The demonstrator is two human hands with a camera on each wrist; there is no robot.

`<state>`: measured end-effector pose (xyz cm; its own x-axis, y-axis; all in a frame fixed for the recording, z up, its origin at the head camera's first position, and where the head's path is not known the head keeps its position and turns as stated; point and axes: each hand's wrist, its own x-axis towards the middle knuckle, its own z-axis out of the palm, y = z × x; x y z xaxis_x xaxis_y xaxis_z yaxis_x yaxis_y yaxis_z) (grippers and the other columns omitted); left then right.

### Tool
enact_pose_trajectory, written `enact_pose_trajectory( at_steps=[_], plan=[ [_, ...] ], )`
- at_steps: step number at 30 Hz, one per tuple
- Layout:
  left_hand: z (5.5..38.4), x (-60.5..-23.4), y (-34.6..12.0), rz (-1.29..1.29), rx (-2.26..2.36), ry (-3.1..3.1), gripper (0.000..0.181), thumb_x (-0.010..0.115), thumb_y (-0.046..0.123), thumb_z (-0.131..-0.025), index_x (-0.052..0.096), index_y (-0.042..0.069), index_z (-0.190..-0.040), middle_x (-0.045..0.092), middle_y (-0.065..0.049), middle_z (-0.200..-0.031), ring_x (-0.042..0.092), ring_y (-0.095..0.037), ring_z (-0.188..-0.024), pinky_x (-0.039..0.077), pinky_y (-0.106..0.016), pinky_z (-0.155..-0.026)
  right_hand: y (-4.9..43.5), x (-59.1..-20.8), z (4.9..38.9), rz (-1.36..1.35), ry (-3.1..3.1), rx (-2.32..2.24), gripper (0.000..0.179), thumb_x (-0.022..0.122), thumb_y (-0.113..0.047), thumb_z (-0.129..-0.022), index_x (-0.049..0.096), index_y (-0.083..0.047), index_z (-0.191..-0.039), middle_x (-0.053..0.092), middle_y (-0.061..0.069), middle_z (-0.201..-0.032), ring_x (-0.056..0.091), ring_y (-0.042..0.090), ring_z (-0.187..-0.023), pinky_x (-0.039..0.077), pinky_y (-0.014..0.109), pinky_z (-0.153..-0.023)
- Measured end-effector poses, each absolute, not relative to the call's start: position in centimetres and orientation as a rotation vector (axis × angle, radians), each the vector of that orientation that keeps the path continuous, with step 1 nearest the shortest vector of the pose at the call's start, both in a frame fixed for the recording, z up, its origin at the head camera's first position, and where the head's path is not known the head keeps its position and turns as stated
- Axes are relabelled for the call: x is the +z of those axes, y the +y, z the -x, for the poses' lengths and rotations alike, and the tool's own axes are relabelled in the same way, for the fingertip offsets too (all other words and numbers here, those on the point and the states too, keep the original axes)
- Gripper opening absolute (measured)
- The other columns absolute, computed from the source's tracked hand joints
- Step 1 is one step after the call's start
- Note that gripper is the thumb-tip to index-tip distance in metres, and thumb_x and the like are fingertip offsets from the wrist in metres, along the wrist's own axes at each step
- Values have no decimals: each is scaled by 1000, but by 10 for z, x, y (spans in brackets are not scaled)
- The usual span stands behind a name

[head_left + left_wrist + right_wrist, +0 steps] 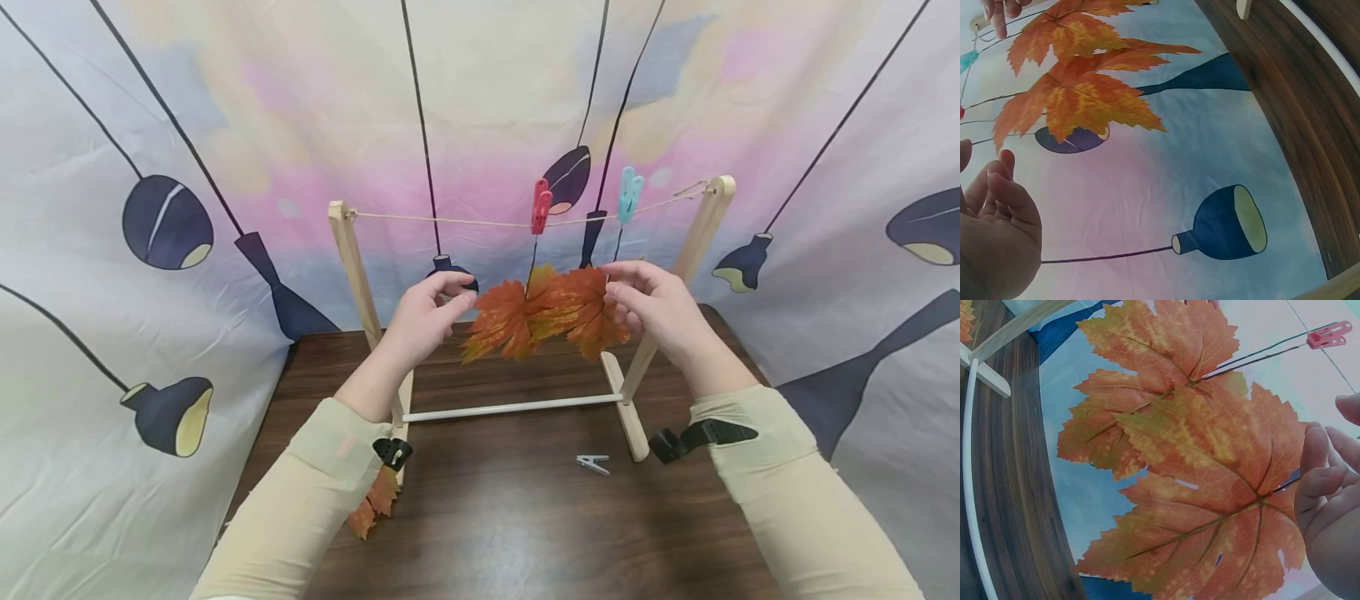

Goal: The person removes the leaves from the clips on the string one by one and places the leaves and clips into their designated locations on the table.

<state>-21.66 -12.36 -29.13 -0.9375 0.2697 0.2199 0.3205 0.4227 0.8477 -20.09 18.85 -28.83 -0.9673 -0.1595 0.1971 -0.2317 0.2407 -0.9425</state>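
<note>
Two orange artificial maple leaves hang by dark stems from a string. A red clothespin (540, 207) clips the left leaf (502, 321), and a light blue clothespin (630, 196) clips the right leaf (581, 308). My left hand (426, 317) is just left of the left leaf, thumb and fingers apart, holding nothing. At the right leaf's outer edge is my right hand (652, 304), its fingers loosely bent and thumb apart from them. In the right wrist view the right hand's fingertips (1315, 440) lie beside that leaf (1210, 512); whether they touch it is unclear.
The string (450, 221) spans a wooden frame whose posts (352, 267) are joined low down by a white rod (510, 408). A grey clothespin (594, 463) lies on the dark wooden table (517, 517). Another orange leaf (375, 502) is partly hidden by my left sleeve.
</note>
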Motion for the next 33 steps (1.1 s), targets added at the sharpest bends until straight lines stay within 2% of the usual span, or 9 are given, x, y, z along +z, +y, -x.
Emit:
enact_pose_trajectory(
  at_steps=[5,8,12,15,19,22,27,33],
  plan=[
    [216,-288,-121,543,-1583,-2550,36,59,31,-93,57,18,-127,60,0,-103,51,-36,-64,46,-34,-57,185,-283,203,-414,-2397,1890,43,58,-19,-94,48,0,-131,60,7,-89,52,10,-60,45,22,-53],
    [215,-286,-118,552,-1591,-2525,36,59,30,-93,57,17,-127,61,1,-104,50,-32,-62,47,-33,-57,183,-279,204,-445,-2406,1851,43,57,-17,-94,48,0,-132,59,6,-87,52,13,-60,45,23,-52],
    [213,-283,-114,553,-1602,-2494,35,58,29,-94,57,17,-126,62,2,-107,50,-24,-61,48,-35,-58,181,-272,204,-490,-2459,1702,42,56,-17,-95,48,-2,-133,56,12,-85,52,19,-61,46,26,-53],
    [212,-279,-109,541,-1627,-2462,34,59,27,-93,58,17,-126,63,2,-109,50,-24,-61,48,-36,-58,180,-268,205,-492,-2473,1653,41,56,-18,-95,49,-1,-132,54,15,-84,52,21,-62,46,28,-52],
    [211,-275,-100,542,-1677,-2457,36,61,27,-92,57,18,-127,63,3,-112,49,-28,-60,47,-33,-53,180,-266,205,-469,-2467,1660,41,57,-20,-95,50,-1,-131,59,10,-85,53,19,-62,47,27,-54],
    [211,-272,-93,554,-1678,-2488,39,62,29,-91,56,19,-128,63,6,-112,50,-27,-59,46,-33,-51,179,-263,205,-469,-2452,1671,40,57,-21,-95,51,-1,-130,60,10,-86,53,17,-60,47,25,-53],
    [214,-268,-88,549,-1642,-2519,39,63,32,-90,57,21,-127,63,9,-111,50,-24,-59,47,-34,-51,175,-255,206,-496,-2404,1698,39,57,-19,-94,52,-2,-129,58,13,-84,50,16,-57,44,23,-51],
    [218,-264,-84,542,-1691,-2504,37,62,31,-91,58,19,-127,64,8,-113,54,-24,-63,46,-32,-50,164,-241,209,-500,-2394,1617,36,58,-17,-94,54,-3,-127,56,13,-84,50,18,-58,43,23,-51]
  ],
)
